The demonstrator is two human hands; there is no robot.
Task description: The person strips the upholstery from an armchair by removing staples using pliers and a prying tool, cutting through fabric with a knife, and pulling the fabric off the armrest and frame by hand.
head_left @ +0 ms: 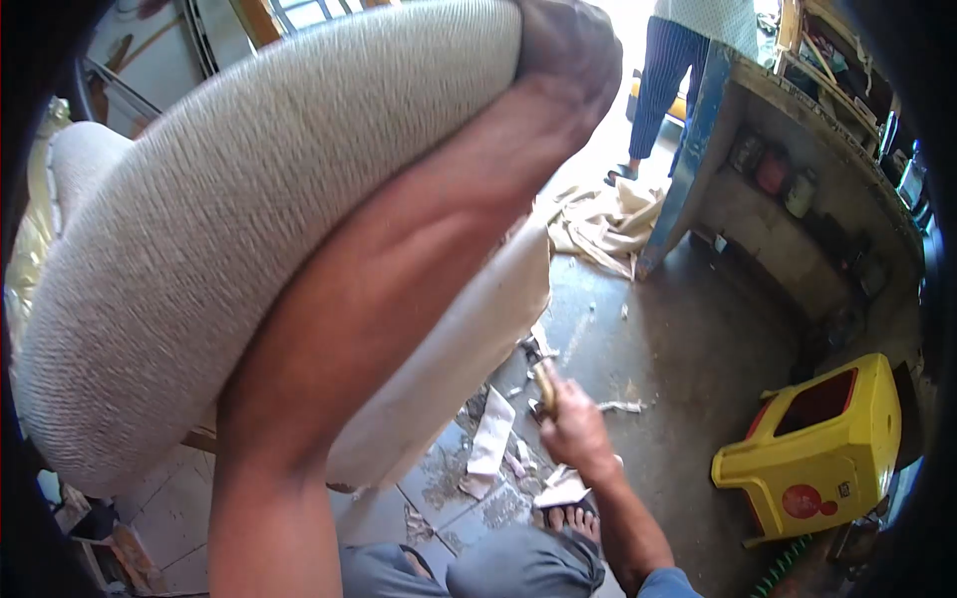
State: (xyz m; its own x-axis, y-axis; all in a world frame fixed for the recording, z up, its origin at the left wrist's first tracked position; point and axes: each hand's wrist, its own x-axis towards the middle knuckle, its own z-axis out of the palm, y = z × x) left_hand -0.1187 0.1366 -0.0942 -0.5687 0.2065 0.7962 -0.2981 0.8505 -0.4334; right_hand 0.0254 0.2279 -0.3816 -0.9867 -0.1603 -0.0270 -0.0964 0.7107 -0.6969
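Note:
A large, curved furniture piece upholstered in beige ribbed fabric (199, 209) fills the upper left. My left arm reaches along its near side, and my left hand (573, 50) is closed over its far end, with the fingers partly hidden. Below that arm a pale smooth panel (449, 369) shows, apparently part of the same piece. Lower down, my right hand (576, 431) is wrapped round a small tool with a yellowish-brown handle (545, 384). This tool points toward the panel's lower edge; its working end is too blurred to name.
Torn fabric scraps (489, 439) litter the tiled floor near my foot. A yellow plastic stool (822, 448) lies on its side at right. Beyond stand a blue-edged counter (698, 149), a crumpled cloth heap (603, 224) and a person in striped trousers (663, 85).

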